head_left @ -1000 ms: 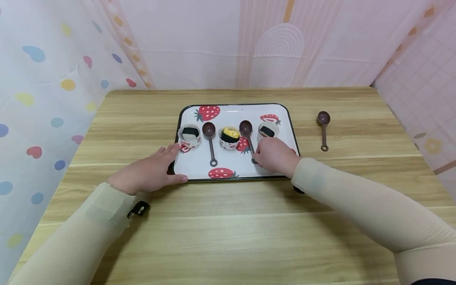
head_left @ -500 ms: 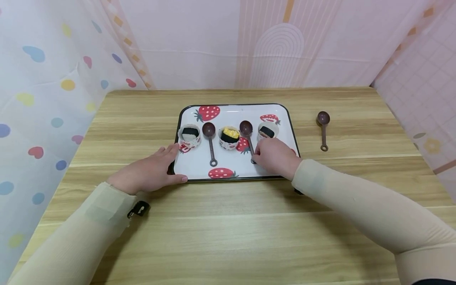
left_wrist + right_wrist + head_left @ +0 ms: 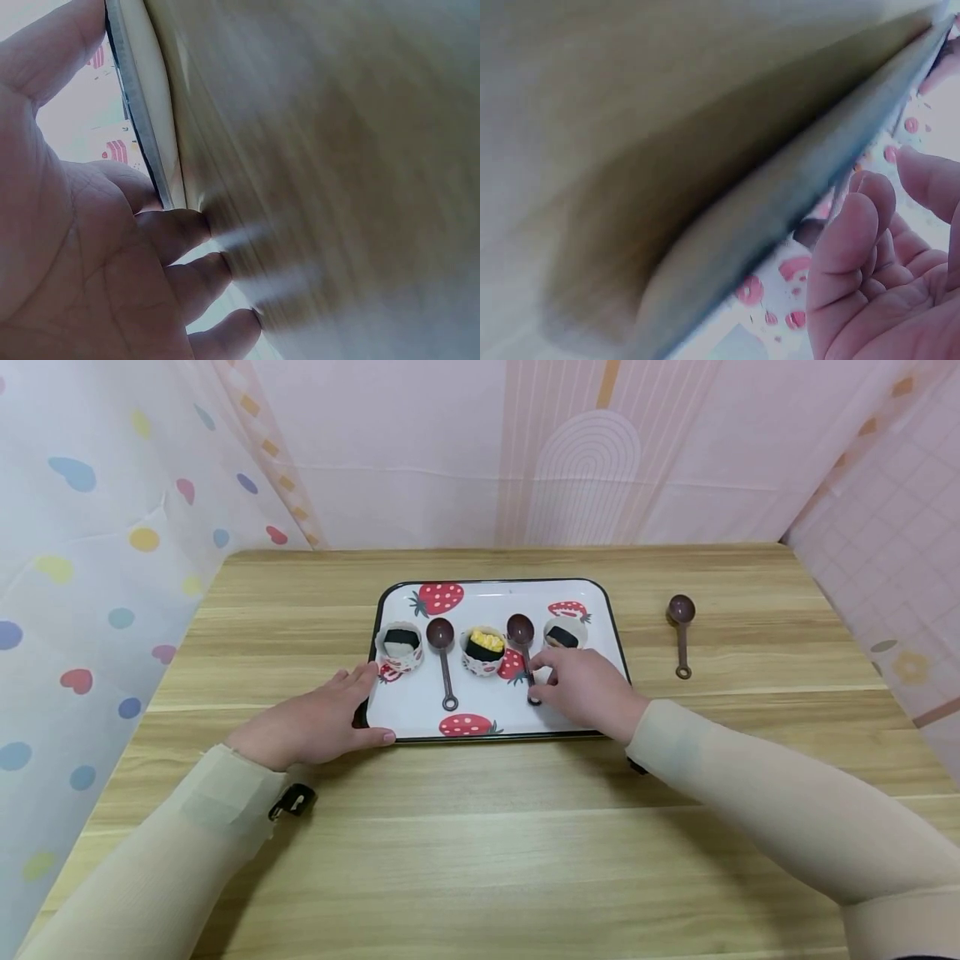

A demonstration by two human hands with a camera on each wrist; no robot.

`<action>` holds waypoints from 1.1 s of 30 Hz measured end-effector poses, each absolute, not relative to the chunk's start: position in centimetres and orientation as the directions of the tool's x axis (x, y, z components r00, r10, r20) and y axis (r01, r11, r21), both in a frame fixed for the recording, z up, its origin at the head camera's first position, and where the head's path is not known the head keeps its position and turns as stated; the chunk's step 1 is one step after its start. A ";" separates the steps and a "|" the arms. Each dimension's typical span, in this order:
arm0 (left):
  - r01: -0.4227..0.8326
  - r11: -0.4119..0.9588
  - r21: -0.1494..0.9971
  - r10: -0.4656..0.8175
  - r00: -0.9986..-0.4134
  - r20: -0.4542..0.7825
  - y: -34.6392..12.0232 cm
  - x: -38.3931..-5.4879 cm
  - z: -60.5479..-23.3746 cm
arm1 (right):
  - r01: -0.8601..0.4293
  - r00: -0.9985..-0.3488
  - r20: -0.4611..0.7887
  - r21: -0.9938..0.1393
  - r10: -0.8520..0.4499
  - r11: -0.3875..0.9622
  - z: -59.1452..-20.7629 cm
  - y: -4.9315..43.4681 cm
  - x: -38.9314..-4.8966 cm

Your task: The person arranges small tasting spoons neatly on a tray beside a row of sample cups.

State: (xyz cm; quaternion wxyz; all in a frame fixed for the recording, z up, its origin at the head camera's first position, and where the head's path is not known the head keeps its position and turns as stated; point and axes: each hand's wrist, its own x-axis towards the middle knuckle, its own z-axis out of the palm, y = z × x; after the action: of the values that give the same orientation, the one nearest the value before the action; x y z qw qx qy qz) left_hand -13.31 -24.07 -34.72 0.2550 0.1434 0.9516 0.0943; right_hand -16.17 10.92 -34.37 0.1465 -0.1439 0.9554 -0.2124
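My left hand (image 3: 318, 722) rests at the near left corner of a white strawberry-print tray (image 3: 408, 714), fingers spread and thumb on the rim. Over the tray's right half, my right hand (image 3: 588, 689) has thumb and index finger parted around the handle end of a brown measuring scoop (image 3: 520, 629). In the right wrist view its fingers (image 3: 845, 236) and thumb stand apart with nothing gripped. Left of that scoop, a paper cup (image 3: 482, 667) holds a sushi-like piece topped with yellow. Another paper cup (image 3: 576, 628) with a black-banded piece is partly hidden by the right hand.
A second brown scoop (image 3: 441, 633) lies on the tray beside a paper cup (image 3: 408, 665) holding a black-and-white piece. Outside the tray, a third scoop (image 3: 682, 610) lies on the wooden table (image 3: 480, 843). Printed curtains surround the back and sides.
My right thumb and index finger have parted at the scoop's handle, and that hand has shifted slightly right. The scoop has turned slightly more upright. My left hand stays put.
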 end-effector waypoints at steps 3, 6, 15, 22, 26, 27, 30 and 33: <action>0.226 0.940 0.257 0.324 -0.828 -0.457 -24.1 -13.3 -34.7 | -0.214 -0.927 -0.182 -0.460 -0.327 0.862 -33.9 12.1 -16.3; 0.224 0.939 0.261 0.325 -0.829 -0.456 -24.1 -13.3 -34.7 | -0.178 -0.947 -0.163 -0.451 -0.277 0.874 -33.1 14.1 -16.6; 0.228 0.939 0.259 0.327 -0.828 -0.455 -24.0 -13.2 -34.6 | -0.095 -0.964 -0.212 -0.287 -0.160 0.953 -33.0 23.5 -18.8; 0.218 0.943 0.252 0.315 -0.829 -0.463 -24.1 -13.2 -34.6 | -0.001 -0.951 -0.299 -0.229 -0.072 0.973 -33.8 28.4 -19.6; 0.217 0.943 0.253 0.315 -0.830 -0.461 -24.2 -13.3 -34.7 | 0.032 -0.936 -0.346 -0.242 -0.056 0.970 -33.9 29.1 -19.8; 0.221 0.941 0.255 0.319 -0.830 -0.458 -24.2 -13.3 -34.7 | 0.029 -0.934 -0.351 -0.240 -0.059 0.970 -33.9 29.1 -19.9; 0.226 0.939 0.258 0.324 -0.831 -0.452 -24.2 -13.3 -34.7 | 0.007 -0.929 -0.360 -0.230 -0.079 0.973 -33.9 28.9 -20.1; 0.228 0.938 0.261 0.327 -0.831 -0.450 -24.1 -13.3 -34.7 | -0.040 -0.930 -0.350 -0.217 -0.116 0.975 -33.8 28.6 -20.2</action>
State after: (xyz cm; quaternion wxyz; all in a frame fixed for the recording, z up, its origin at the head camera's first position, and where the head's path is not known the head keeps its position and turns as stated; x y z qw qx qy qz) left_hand -13.26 -24.14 -34.72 0.2514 0.1458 0.9518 0.0985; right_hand -20.16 28.64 -33.83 0.1832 -0.0400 0.9768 -0.1034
